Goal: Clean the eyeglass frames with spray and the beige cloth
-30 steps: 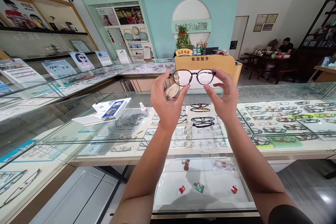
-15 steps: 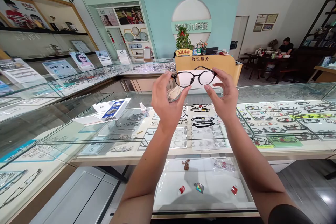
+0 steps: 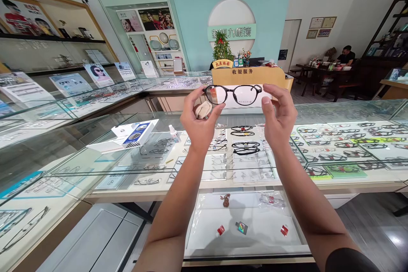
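Observation:
A pair of black-rimmed eyeglasses (image 3: 233, 93) is held up above the glass counter, its lenses facing me. My left hand (image 3: 200, 125) pinches the left end of the frame between thumb and fingers. A crumpled beige cloth (image 3: 204, 110) is tucked inside that same hand. Just off the right end of the glasses, my right hand (image 3: 280, 114) has its thumb and fingers apart, with nothing visible between them. Beneath my hands, several black eyeglass frames (image 3: 246, 148) lie in rows in the display case.
A glass display counter (image 3: 127, 197) runs across the front and turns along the left. On its top are an open white-and-blue box (image 3: 127, 136) and a small spray bottle (image 3: 174, 133). Below is a pulled-out white drawer (image 3: 216, 246). A person (image 3: 347, 56) sits at a far table.
My right hand has let go of the glasses and moved slightly right. The glasses have shifted left and turned a little in my left hand, and the cloth shows more.

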### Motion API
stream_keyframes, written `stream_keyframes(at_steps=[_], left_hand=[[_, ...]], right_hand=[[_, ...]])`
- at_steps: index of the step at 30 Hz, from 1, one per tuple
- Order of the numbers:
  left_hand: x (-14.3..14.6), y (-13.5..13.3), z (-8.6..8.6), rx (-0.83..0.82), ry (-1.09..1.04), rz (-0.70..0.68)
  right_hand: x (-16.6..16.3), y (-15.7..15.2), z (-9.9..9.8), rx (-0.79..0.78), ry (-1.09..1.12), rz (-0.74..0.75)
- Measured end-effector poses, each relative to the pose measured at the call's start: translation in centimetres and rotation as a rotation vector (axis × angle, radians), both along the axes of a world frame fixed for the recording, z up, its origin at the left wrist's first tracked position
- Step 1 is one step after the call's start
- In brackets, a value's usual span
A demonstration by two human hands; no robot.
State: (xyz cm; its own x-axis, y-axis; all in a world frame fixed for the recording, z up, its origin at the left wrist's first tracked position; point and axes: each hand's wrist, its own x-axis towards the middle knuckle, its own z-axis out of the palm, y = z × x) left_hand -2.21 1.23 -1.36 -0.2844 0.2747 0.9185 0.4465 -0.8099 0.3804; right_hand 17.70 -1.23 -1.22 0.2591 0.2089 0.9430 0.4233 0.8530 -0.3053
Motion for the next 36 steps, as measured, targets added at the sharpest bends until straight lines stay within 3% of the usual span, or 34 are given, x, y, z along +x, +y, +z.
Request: stream_keyframes(at_steps=[8,13,23,36], left_hand=[[-0.4,1.5,-0.8,-0.044,0.012,-0.105],[-0.2,1.4,-0.7,0.010,0.017,-0.137],[-0.1,-0.2,-0.8,0.137,0.107,0.213],[0.1,-0.8,-0.4,0.085,0.109,0.191]], right_hand=[[0.0,-0.1,0.1,0.018,0.065,0.007],[-0.1,-0.1,0.2,0.014,0.097,0.050],[0.1,0.5,-0.1,-0.128,0.157,0.152],[0.3,0.6,0.1,-0.174,0.155,0.255]])
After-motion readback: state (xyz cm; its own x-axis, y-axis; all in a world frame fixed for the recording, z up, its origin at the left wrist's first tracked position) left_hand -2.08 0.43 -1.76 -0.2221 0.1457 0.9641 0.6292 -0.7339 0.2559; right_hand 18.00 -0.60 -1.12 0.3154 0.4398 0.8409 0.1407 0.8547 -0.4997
